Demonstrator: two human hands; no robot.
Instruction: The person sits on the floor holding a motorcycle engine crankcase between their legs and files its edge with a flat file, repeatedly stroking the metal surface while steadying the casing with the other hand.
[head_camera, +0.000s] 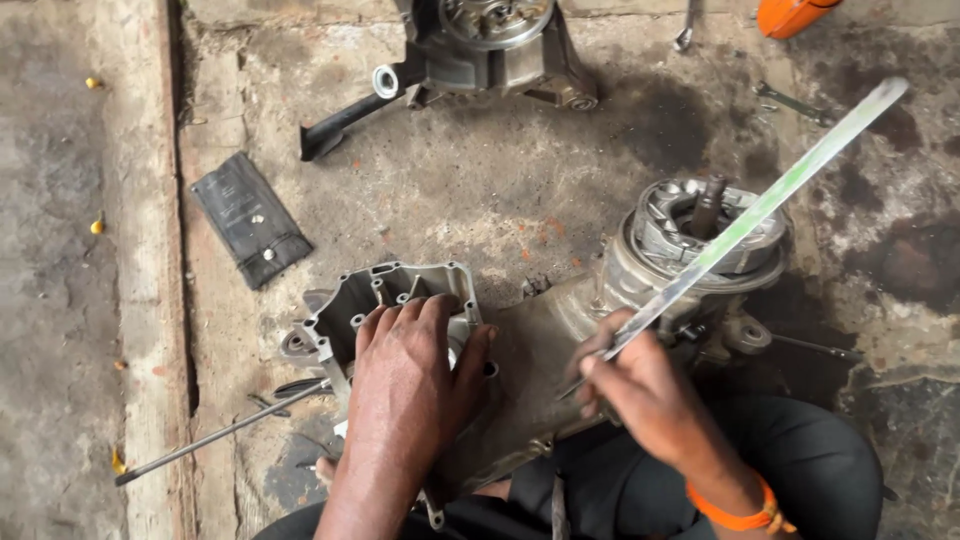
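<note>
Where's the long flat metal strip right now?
The metal strip is in the right hand, slanting up and right across the round engine hub.

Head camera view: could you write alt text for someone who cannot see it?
Seen from above, a person's left hand presses flat on a grey metal engine casing lying on a stained concrete floor, while the right hand holds a long flat metal strip slanting up to the right. A second engine part, a black rubber flap and a thin rod lie nearby.

Rubber flap left of casing (floor)
</note>
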